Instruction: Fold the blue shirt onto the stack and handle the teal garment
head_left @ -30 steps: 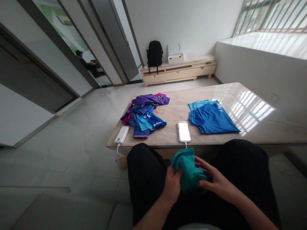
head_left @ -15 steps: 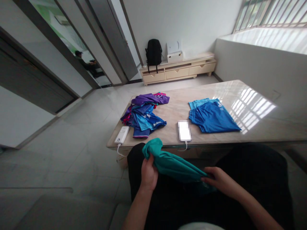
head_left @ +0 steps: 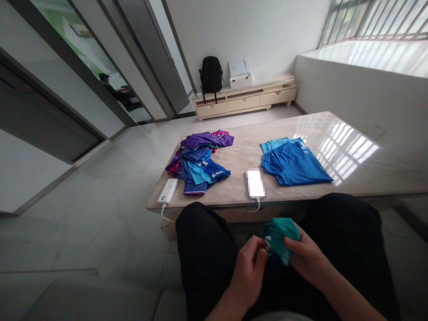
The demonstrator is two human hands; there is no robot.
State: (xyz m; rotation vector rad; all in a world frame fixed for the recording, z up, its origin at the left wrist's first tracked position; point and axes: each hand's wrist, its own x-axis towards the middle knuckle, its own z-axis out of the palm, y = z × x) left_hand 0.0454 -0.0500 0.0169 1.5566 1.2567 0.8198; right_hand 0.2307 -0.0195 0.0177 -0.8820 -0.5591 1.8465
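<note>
Sitting bunched between our two hands, the green cloth (head_left: pixel 282 234) is up over our lap, just short of the table edge, with white print showing at its left side and lower down. Our right hand (head_left: pixel 309 257) has it pinched, thumb in front and fingers tucked behind the right side. Over to our left hand (head_left: pixel 250 264): fingers curled, thumb alongside, tips right up at the cloth's left edge by the print, though we cannot tell whether they grip it. Below, we see our dark trousers (head_left: pixel 205 249), knees apart, both close to the table (head_left: pixel 240 154).

Up on that marble-look top now! Near the front edge we have a phone (head_left: pixel 255 183), its screen blurred out, a white cable (head_left: pixel 258 205) running from its near end. To its right lie blue shorts (head_left: pixel 294 164), laid flat, overlapping a light blue garment (head_left: pixel 277 143). Across on the left, we find a rumpled clothes pile (head_left: pixel 200 162) in purple, blue and pink, and just beside it a white power bank (head_left: pixel 167 191) near the corner. Farther out, against the wall, a black backpack (head_left: pixel 211 75) stands upright on a low cabinet (head_left: pixel 245 101), next to a white box (head_left: pixel 240 80).
</note>
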